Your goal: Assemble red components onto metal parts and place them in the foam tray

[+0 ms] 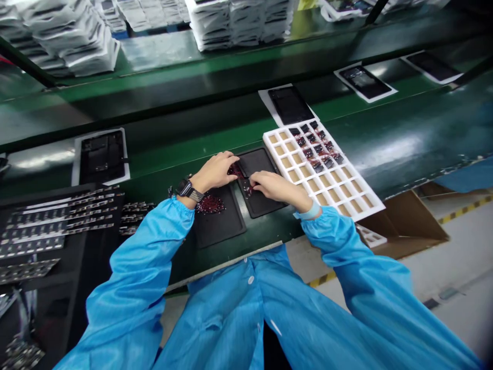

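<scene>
Nearby on the green bench [400, 139], a white compartment tray [375, 207] juts a corner past the front edge, beside an open cardboard box [416, 223]. The right sleeve [327, 231] hides some of its near side; the wrist watch [185, 187] sits just beside a pile of red-wired bits [211, 204] on the left black tray [219, 234]. The left hand [215, 172] has bent fingers, the thumb slightly apart from them, at loose red wires [238, 171] by the second black tray's [265, 205] far left corner; whether it grips any cannot be told. The right hand [275, 187] is curled, thumb and fingertips close together over that tray's middle; anything pinched is hidden. Four dark devices [290, 105] lie on white sheets, and about twelve black parts [318, 149] fill compartments toward the white tray's far edge.
</scene>
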